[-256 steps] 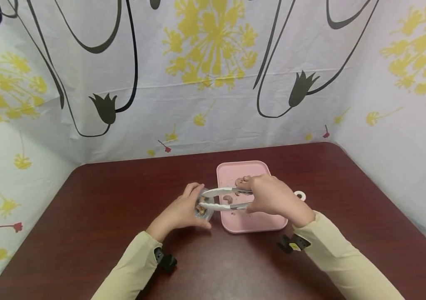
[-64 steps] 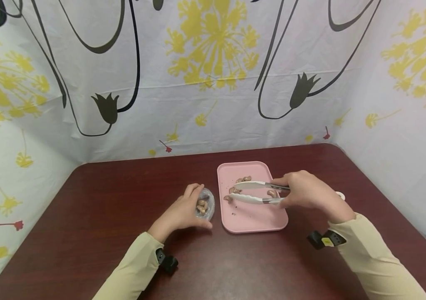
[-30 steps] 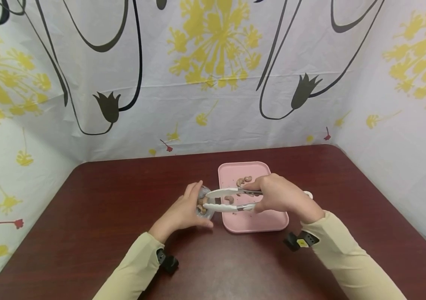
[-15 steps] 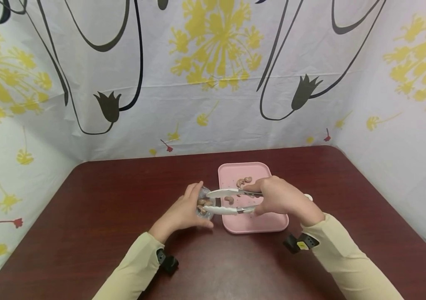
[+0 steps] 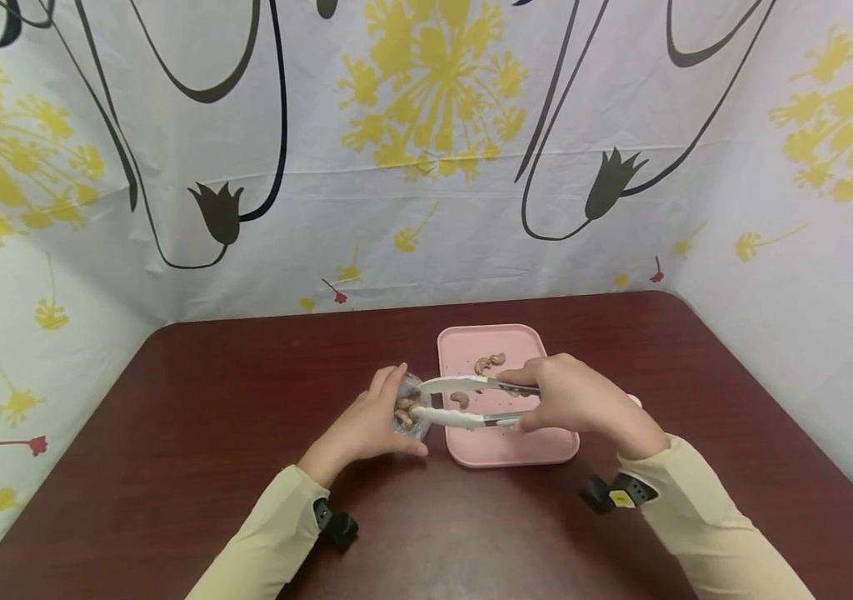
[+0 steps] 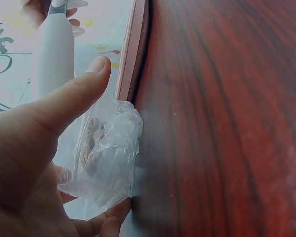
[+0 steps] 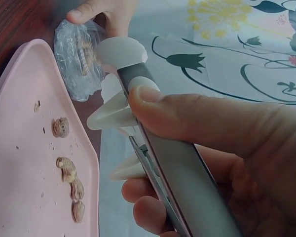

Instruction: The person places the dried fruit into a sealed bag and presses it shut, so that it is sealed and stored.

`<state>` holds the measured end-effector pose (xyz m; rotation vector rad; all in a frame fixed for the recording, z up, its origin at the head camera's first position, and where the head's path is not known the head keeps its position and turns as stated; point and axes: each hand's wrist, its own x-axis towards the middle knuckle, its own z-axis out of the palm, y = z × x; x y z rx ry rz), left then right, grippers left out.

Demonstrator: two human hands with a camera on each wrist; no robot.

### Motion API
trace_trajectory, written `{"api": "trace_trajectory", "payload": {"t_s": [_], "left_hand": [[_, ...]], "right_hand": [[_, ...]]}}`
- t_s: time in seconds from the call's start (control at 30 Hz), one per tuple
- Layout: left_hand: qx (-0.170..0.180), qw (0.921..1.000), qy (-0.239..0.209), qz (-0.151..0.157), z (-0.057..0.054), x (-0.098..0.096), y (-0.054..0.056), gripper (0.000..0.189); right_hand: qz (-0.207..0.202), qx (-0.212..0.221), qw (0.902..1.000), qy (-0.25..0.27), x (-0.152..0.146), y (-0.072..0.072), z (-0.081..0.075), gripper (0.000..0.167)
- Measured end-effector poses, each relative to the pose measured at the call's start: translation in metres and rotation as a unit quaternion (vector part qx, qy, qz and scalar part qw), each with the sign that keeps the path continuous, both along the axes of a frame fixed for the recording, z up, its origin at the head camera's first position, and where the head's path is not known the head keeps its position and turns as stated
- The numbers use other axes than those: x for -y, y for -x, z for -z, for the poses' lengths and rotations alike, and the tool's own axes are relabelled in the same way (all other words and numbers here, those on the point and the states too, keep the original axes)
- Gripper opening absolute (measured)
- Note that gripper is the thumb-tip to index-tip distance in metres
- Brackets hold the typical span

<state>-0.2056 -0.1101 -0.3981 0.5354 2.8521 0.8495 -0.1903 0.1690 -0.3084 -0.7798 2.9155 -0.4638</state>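
A small clear crinkled plastic bag (image 6: 116,153) stands on the table with several cashews (image 5: 404,412) inside. My left hand (image 5: 359,427) curves around its left side, fingers behind it and thumb stretched past the near side. My right hand (image 5: 576,402) grips kitchen tongs (image 5: 460,418) with white scalloped heads and metal arms. The tong heads are spread apart, their ends over the bag's right side, with nothing between them. To the right lies a pink tray (image 5: 509,450) with several cashews (image 7: 66,170) and small dark crumbs; my right hand covers part of it.
The dark red wooden table (image 5: 246,392) reaches back to a white patterned sheet (image 5: 366,250) that hangs around it. The tray's left edge is close to the bag.
The tongs went left from over the tray to the bag, and their heads spread. Since half a second ago, they have drawn slightly right. The left hand stays in place.
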Motion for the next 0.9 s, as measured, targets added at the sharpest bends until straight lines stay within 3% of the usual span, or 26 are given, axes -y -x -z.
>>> {"api": "trace_trajectory", "payload": {"t_s": [0.43,0.9], "left_hand": [[0.007,1.0,0.0,-0.005,-0.003,0.0,-0.002,0.121],[0.012,0.9999,-0.002,-0.005,-0.004,0.0,-0.002,0.12]], "right_hand": [[0.039,0.0,0.9992,-0.007,-0.019,-0.001,-0.004,0.057],[0.05,0.005,0.9983,-0.029,-0.03,0.001,0.002,0.056]]}}
